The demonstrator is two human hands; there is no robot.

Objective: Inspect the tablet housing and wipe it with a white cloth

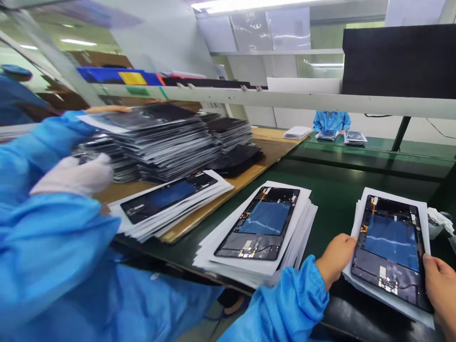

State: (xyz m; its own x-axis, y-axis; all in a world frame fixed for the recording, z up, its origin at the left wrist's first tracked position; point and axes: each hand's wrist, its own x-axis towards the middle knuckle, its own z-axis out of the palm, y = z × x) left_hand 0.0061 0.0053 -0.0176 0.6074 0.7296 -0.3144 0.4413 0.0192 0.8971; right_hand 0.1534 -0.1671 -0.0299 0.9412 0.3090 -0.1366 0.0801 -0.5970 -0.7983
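At the right, an opened tablet lies face up on white paper sheets. Its inside shows a blue film, orange flex strips and a small board at the near end. My left hand pinches the left edge of the sheets under it. On the other side, my right hand grips the tablet and sheets at the right edge, partly cut off by the frame. Left of my hands, a second opened tablet rests on a thick stack of papers on the green bench.
A co-worker's gloved hand and other hand are at tall piles of dark panels on a brown board. Another tablet lies nearby. A shelf rail crosses above; a person sits opposite.
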